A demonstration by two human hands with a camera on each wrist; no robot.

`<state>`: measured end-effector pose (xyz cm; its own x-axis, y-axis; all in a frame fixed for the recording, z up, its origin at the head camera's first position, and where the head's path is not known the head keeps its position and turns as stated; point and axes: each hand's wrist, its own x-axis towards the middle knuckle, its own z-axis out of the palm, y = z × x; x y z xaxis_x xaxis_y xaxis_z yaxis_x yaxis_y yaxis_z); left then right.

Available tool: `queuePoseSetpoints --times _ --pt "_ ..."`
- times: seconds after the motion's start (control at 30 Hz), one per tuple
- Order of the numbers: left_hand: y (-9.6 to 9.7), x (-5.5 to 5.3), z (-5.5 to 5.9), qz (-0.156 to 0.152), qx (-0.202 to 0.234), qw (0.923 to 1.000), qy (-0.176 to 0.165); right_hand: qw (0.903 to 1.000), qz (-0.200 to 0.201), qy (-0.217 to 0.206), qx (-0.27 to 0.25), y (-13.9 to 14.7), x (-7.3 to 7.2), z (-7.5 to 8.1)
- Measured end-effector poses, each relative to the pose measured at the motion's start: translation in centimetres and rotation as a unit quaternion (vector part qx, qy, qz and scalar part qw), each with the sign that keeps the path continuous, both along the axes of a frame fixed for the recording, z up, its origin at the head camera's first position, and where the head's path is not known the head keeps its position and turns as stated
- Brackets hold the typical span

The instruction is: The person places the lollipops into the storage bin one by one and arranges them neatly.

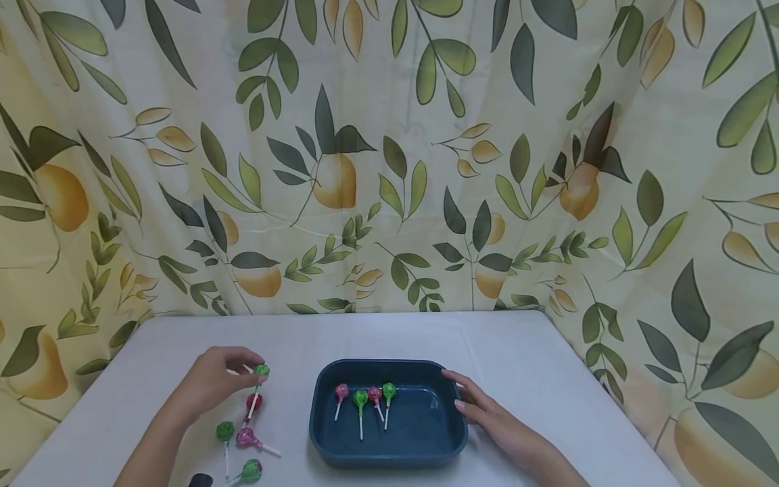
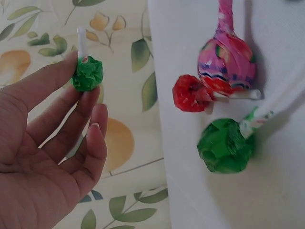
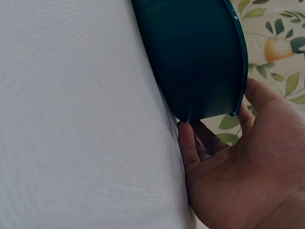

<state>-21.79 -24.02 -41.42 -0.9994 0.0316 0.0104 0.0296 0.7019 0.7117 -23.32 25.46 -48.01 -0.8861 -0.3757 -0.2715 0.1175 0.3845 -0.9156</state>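
Observation:
Thumb and fingertips of my left hand (image 1: 209,382) pinch a green-wrapped lollipop (image 2: 89,74) by its head, over the left side of the table. In the head view its white stick points down across a red lollipop (image 1: 254,402). Close below lie a pink lollipop (image 1: 246,437), a green lollipop (image 1: 224,431) and another green one with some pink (image 1: 251,470). My right hand (image 1: 496,416) touches the right end of a dark blue tray (image 1: 420,454), fingertips at its rim and side wall. Inside the tray, two pink lollipops (image 1: 342,391) and two green lollipops (image 1: 360,398) lie in a row.
A white cloth (image 1: 511,352) covers the table. Behind it hangs a curtain (image 1: 402,257) printed with leaves and fruit. A small black object (image 1: 201,480) shows at the bottom edge, near my left forearm.

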Motion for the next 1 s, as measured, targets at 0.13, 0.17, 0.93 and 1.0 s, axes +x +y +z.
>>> queuePoseSetpoints --times 0.13,0.17,0.93,1.0 --pt "0.7 -0.3 0.3 -0.008 0.005 1.0000 0.001 1.0000 0.006 0.004 0.000 -0.1 -0.1 0.1" --pt "0.8 -0.4 0.4 -0.008 0.005 0.9999 0.001 1.0000 0.006 0.003 -0.002 -0.1 -0.1 0.1" --pt "5.3 -1.6 1.4 -0.028 0.041 0.9987 0.011 1.0000 0.003 0.002 -0.009 0.3 -0.2 -0.4" --pt "5.8 -1.6 1.5 -0.034 0.041 0.9985 0.015 1.0000 0.003 0.002 -0.008 0.3 -0.3 -0.3"
